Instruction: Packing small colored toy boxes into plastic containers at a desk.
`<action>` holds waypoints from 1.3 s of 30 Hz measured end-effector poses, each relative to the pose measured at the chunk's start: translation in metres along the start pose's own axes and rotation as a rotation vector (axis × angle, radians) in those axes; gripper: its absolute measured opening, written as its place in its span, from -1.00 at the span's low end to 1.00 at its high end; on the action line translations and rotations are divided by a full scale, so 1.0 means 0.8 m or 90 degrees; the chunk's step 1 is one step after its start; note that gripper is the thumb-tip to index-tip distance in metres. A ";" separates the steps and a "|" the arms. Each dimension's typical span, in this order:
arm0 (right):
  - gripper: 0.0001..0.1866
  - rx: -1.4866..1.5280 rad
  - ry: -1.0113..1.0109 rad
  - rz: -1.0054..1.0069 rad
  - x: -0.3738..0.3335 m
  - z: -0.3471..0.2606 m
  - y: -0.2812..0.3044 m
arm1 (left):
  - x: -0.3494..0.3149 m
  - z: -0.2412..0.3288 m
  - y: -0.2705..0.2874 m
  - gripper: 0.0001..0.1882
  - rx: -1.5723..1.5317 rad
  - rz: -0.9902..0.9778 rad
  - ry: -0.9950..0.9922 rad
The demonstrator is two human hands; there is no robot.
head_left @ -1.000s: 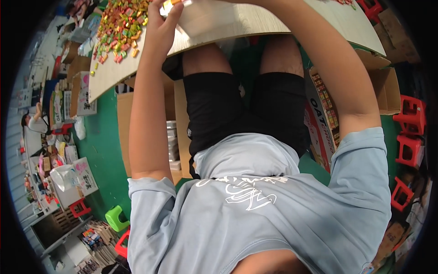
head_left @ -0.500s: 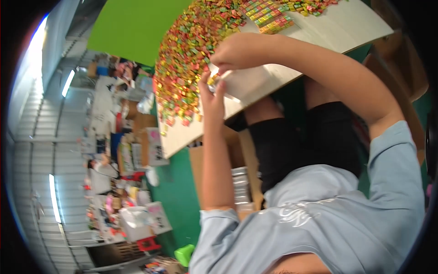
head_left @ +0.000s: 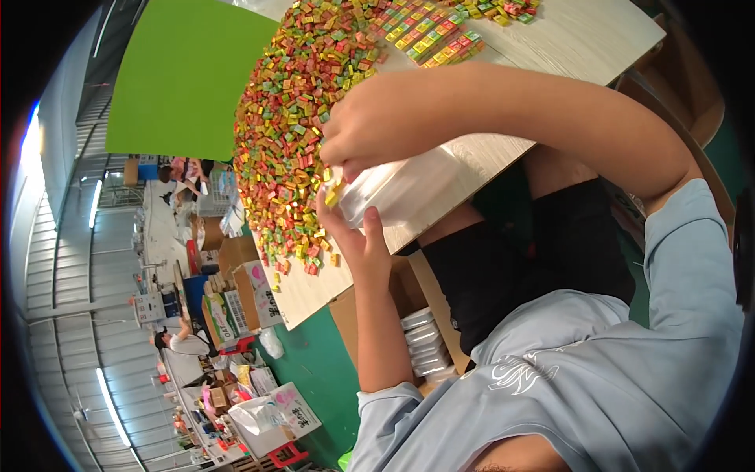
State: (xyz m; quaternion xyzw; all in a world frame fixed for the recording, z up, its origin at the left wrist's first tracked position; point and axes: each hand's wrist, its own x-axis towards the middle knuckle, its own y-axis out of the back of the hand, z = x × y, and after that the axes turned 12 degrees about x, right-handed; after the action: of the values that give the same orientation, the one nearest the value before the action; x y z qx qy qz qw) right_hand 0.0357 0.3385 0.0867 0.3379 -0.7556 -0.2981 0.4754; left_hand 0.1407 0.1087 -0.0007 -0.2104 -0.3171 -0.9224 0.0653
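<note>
A clear plastic box [head_left: 403, 187] lies low over the table's near edge, with several yellow wrapped candies [head_left: 334, 191] at its left end. My left hand [head_left: 358, 240] grips that end, thumb on one side and fingers on the other. Right above it, my right hand [head_left: 385, 118] has its fingers drawn together and pointing down at the candies; what they pinch, if anything, is hidden. Beyond both hands spreads a big heap of small red, yellow and green wrapped candies [head_left: 295, 118].
Candies laid in neat rows [head_left: 432, 35] sit at the far side of the pale table [head_left: 566, 47]. A green board [head_left: 185, 86] adjoins the heap. Below the table, a cardboard box [head_left: 425, 291] holds stacked clear boxes [head_left: 425, 342]. Other people work at tables on the left.
The whole view has shifted, so the table and heap appear further left and lower. My right hand stays over the left end of the plastic box, and my left hand keeps its grip.
</note>
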 end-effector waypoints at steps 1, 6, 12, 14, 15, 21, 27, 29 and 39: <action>-0.78 0.008 0.043 0.050 0.001 0.004 0.004 | -0.001 -0.003 0.001 -0.14 -0.004 0.007 0.013; -0.77 -0.024 -0.008 0.095 -0.051 0.064 0.061 | 0.003 -0.002 -0.006 -0.13 0.024 0.015 -0.010; -0.78 -0.166 -0.177 0.092 -0.148 0.136 0.064 | 0.014 -0.001 -0.005 -0.22 0.016 -0.040 -0.024; -0.77 -0.210 -0.148 0.064 -0.157 0.153 0.057 | 0.016 -0.008 -0.005 -0.24 0.034 -0.054 -0.057; -0.77 -0.260 -0.122 0.051 -0.157 0.161 0.055 | 0.018 -0.010 -0.006 -0.24 0.029 -0.046 -0.048; -0.78 -0.321 -0.068 0.040 -0.167 0.182 0.037 | 0.036 -0.009 -0.018 -0.30 0.105 -0.069 -0.109; -0.73 -0.315 -0.095 0.035 -0.168 0.187 0.029 | 0.040 -0.011 -0.029 -0.10 0.057 -0.098 -0.130; -0.71 -0.299 -0.115 0.032 -0.169 0.188 0.024 | 0.046 -0.018 -0.032 0.01 0.047 -0.099 -0.130; -0.45 -0.314 -0.199 0.048 -0.179 0.195 0.016 | 0.231 -0.079 -0.105 -0.14 -0.253 -0.078 0.007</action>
State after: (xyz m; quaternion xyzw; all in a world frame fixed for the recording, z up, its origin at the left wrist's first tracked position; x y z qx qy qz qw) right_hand -0.0650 0.4801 -0.0350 0.1338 -0.7364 -0.5034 0.4317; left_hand -0.0691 0.1388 -0.0132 -0.1947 -0.1408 -0.9702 -0.0323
